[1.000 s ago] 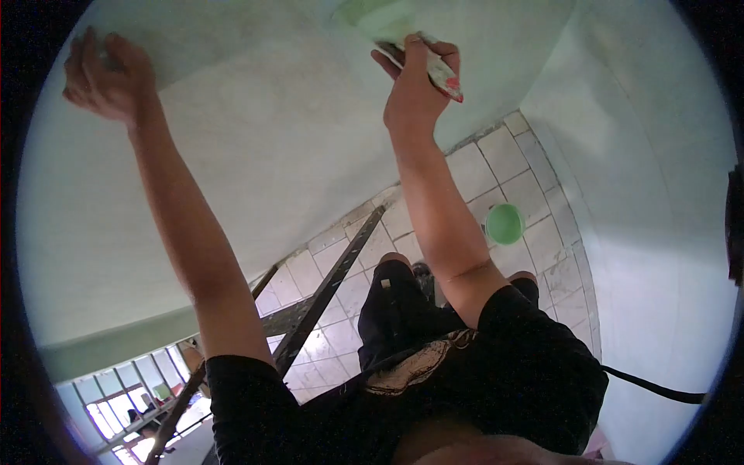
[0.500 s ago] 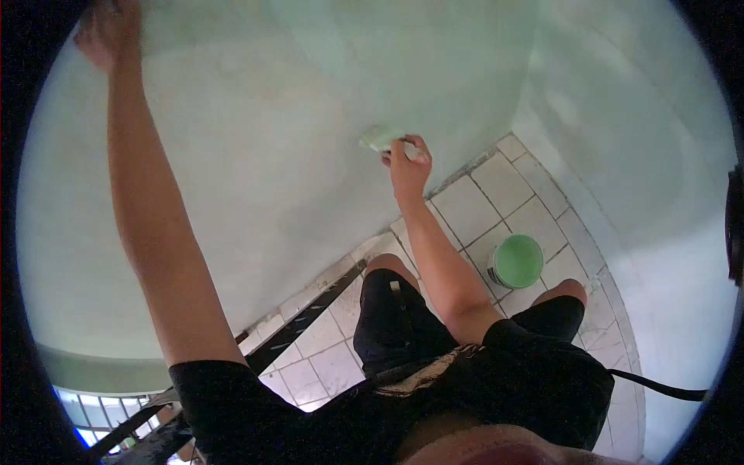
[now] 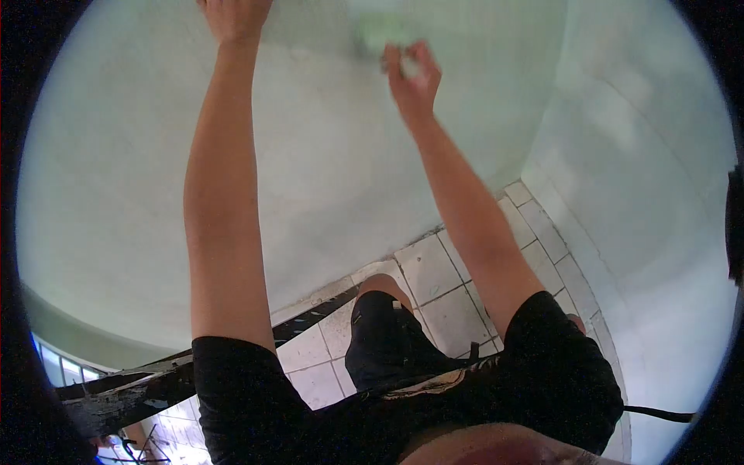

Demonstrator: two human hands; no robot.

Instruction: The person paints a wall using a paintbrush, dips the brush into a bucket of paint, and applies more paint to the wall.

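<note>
My right hand [image 3: 415, 76] pinches a pale green, flat tool [image 3: 381, 32], blurred by motion, against the pale green wall [image 3: 333, 139]. The tool's edge lies to the upper left of my fingertips. At the top edge of the view my left hand [image 3: 239, 17] is raised at the wall. Its fingers are cut off by the frame, so their shape and anything in them stay hidden.
A dark, paint-spotted wooden frame [image 3: 128, 395] crosses the lower left. White floor tiles [image 3: 456, 316] lie below the wall. A second wall [image 3: 635, 201] curves up on the right. Window bars [image 3: 68, 370] show at the far left.
My right hand has moved up the wall with the tool since half a second ago. My left hand appears further right. The green bucket has passed out of sight.
</note>
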